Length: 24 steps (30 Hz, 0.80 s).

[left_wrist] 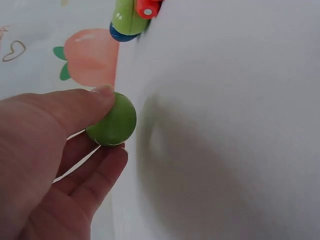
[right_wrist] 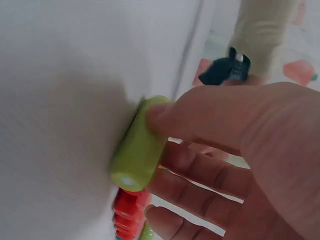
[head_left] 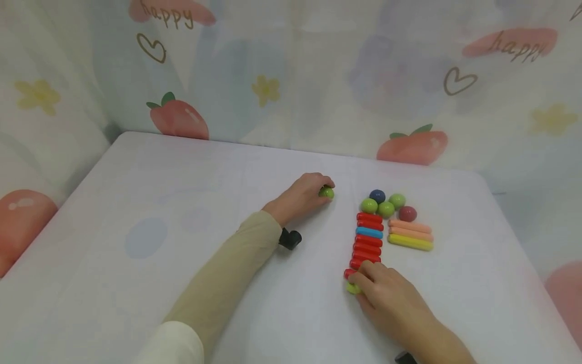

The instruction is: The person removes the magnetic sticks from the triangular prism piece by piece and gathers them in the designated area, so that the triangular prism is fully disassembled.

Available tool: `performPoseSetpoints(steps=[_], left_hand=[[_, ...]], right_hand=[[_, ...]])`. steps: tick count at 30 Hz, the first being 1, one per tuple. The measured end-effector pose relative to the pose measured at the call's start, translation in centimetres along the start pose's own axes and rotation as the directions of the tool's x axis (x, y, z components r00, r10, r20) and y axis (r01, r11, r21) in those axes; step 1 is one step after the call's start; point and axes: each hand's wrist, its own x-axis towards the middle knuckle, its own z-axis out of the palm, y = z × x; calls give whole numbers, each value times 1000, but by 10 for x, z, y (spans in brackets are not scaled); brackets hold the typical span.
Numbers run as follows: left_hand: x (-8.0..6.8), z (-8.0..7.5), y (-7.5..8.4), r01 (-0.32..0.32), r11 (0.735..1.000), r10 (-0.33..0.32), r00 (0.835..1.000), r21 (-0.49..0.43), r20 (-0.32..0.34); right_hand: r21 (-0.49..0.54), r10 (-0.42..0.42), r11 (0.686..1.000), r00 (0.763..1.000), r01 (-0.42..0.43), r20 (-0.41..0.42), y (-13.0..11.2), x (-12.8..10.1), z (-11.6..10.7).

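Observation:
My left hand pinches a green ball between thumb and fingers, low over the white table, left of the other balls. In the right wrist view, a short yellow-green stick is pinched by my right hand, thumb on its near side and fingers behind. That stick lies at the near end of a column of red sticks with one blue stick among them. The right fingers partly cover the nearest red stick and the yellow-green one in the head view.
Beyond the column sit several green balls, a dark blue ball and a dark red ball. Right of the column lie two orange sticks and a yellow stick. A patterned curtain hangs behind the table.

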Motion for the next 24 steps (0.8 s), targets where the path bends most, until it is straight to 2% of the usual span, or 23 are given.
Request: performPoseSetpoints(steps=[6, 14, 19, 24], left_hand=[[9, 7, 1, 46, 997, -47, 999, -61, -5], [7, 11, 0, 110, 990, -112, 993, -85, -21], [0, 9, -3, 128, 984, -134, 990, -120, -40], [-17, 1, -9, 119, 984, -128, 990, -133, -62]], right_hand=[[-32, 19, 999, 1000, -19, -11, 1, 1, 6], [-55, 24, 998, 998, -27, -50, 5, 2, 8], [-41, 40, 998, 999, -41, -22, 6, 4, 2], [-15, 22, 1000, 997, -23, -70, 5, 10, -10]])
